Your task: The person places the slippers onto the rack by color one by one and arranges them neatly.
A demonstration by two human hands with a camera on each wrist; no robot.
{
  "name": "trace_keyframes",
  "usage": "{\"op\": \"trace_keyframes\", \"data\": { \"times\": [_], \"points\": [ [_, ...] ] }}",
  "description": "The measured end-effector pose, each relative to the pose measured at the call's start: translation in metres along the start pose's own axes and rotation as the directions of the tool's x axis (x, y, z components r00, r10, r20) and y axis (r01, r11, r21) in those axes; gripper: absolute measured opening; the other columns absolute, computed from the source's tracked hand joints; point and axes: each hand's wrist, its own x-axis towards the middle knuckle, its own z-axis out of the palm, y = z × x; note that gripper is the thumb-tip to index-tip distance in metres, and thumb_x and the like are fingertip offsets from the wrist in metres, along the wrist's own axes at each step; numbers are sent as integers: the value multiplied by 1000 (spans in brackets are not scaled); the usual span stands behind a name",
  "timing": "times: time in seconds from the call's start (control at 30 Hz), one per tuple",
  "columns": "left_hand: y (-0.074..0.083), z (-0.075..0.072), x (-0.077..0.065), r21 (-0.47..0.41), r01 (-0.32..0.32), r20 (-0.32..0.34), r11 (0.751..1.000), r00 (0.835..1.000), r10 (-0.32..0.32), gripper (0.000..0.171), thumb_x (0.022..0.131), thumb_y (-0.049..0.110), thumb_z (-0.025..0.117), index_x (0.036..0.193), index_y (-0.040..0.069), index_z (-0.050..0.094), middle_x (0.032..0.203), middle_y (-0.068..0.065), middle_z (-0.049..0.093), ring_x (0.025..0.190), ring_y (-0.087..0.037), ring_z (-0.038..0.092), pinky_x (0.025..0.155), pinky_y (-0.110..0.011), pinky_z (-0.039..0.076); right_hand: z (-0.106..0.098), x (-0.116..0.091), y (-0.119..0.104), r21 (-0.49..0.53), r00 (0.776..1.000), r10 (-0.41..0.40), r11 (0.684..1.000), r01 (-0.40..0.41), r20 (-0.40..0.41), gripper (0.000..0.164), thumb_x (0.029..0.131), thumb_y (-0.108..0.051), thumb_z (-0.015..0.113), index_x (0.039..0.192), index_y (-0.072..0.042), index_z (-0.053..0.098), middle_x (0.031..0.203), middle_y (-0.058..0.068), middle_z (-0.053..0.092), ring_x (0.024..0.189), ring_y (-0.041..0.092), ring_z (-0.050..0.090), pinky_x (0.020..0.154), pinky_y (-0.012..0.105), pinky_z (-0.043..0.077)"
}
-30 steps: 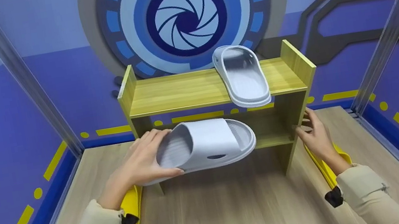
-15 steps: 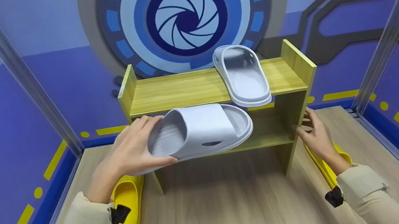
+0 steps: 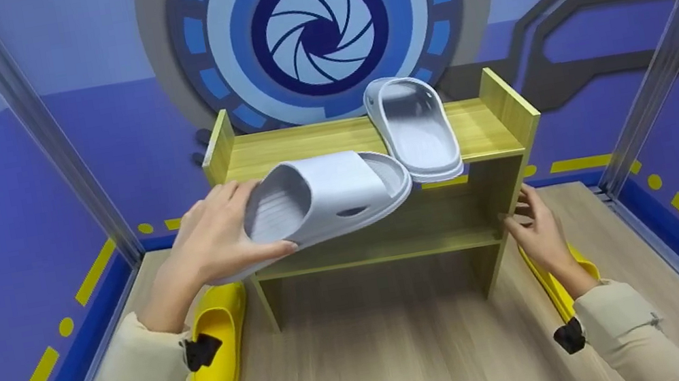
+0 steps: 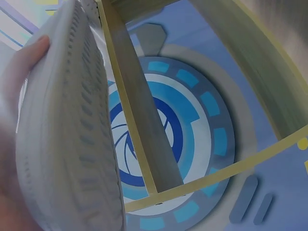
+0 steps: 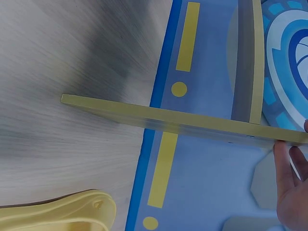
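My left hand [image 3: 204, 244] grips a light grey slide slipper [image 3: 338, 184] by its heel end, thumb along the near side. The slipper is held in the air in front of the wooden shoe rack [image 3: 297, 142], toe pointing right. In the left wrist view the ridged sole of the slipper [image 4: 79, 130] faces the rack. A matching grey slipper [image 3: 421, 132] lies on the top shelf, toe to the back, heel over the front edge. My right hand [image 3: 539, 236] holds the rack's right side panel [image 5: 192, 120], fingers on its outer face.
One yellow clog [image 3: 222, 355] stands on the wooden tabletop [image 3: 370, 371] left of the rack. Another yellow clog [image 3: 556, 289] is at the right, partly behind my right wrist. Blue-purple patterned walls [image 3: 116, 131] and metal posts [image 3: 21, 99] enclose the table.
My left hand has raised the grey slipper from the middle-shelf height to the top shelf's front edge and shifted slightly left, tilting its toe up. The right hand has stayed put.
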Motion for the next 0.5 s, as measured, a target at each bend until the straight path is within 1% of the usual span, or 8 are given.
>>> {"op": "trace_keyframes", "data": {
  "times": [0.1,0.2,0.23,0.37,0.5],
  "points": [
    [0,-1,2,22,32,-1,999,999,-32,87,61,70,58,123,10,46,110,-8,50,90,-22,44,71,-40,38,1,3,15,-16,1000,10,1000,-10,4,56,85,-7,55,135,-9,31,115,17,47,98,30,50,73,29,45],
    [-1,-2,3,31,69,4,997,998,-69,90,61,72,55,123,8,45,111,-10,50,90,-24,44,71,-42,38,2,6,29,-35,1000,22,999,-22,6,57,86,-11,56,136,-13,30,117,14,46,99,28,50,76,43,44],
    [-1,-2,3,31,80,6,996,997,-81,90,61,73,55,123,7,45,111,-10,50,90,-25,44,71,-43,38,2,6,29,-37,1000,23,999,-23,4,57,86,-11,56,136,-13,29,117,14,46,99,28,50,76,45,44],
    [-2,-5,7,30,123,6,992,992,-124,91,61,74,54,122,7,45,109,-11,50,90,-26,44,72,-44,37,2,6,29,-29,1000,15,999,-15,2,57,85,-11,56,136,-11,29,117,16,46,99,29,50,77,45,43],
    [-1,-5,11,34,167,-16,985,986,-167,90,60,74,54,121,8,46,105,-11,50,89,-26,44,72,-45,38,1,6,29,-21,1000,15,1000,-15,2,56,85,-11,56,136,-13,31,116,13,47,98,26,50,76,33,45]
  ]
}}
